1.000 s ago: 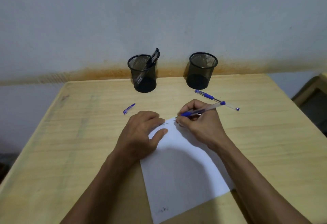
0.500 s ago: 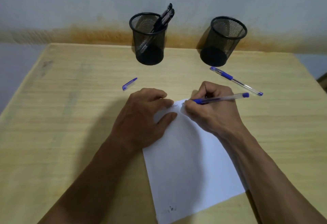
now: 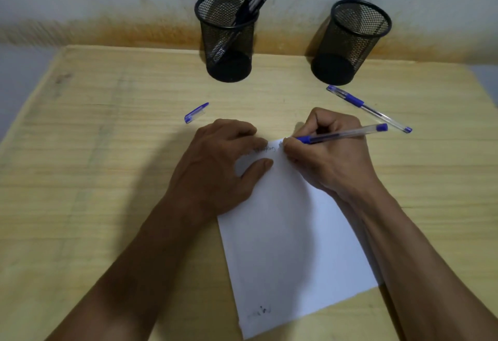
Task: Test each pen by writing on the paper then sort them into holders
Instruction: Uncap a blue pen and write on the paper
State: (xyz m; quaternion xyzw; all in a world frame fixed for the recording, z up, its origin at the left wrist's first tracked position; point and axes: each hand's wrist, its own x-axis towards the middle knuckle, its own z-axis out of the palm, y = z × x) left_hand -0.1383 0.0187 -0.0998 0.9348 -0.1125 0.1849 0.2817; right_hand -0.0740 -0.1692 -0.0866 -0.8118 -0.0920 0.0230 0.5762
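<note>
A white sheet of paper (image 3: 291, 241) lies on the wooden table (image 3: 94, 179). My right hand (image 3: 328, 154) grips a clear pen with blue ends (image 3: 347, 133), its tip at the paper's top edge beside faint scribbles. My left hand (image 3: 218, 165) rests on the paper's top left corner, fingers bent, thumb on the sheet. A second blue pen (image 3: 369, 108) lies on the table right of my right hand. A loose blue cap (image 3: 196, 116) lies left of centre. The left mesh holder (image 3: 227, 36) contains dark pens; the right mesh holder (image 3: 350, 41) shows no pens.
Both black holders stand at the table's back edge against a grey wall with an orange stain. The table's left and right edges are in view. More scribbles mark the paper's bottom edge.
The camera has tilted down and moved closer, so the holders sit higher in the frame. My right hand has written a little further right along the top of the paper.
</note>
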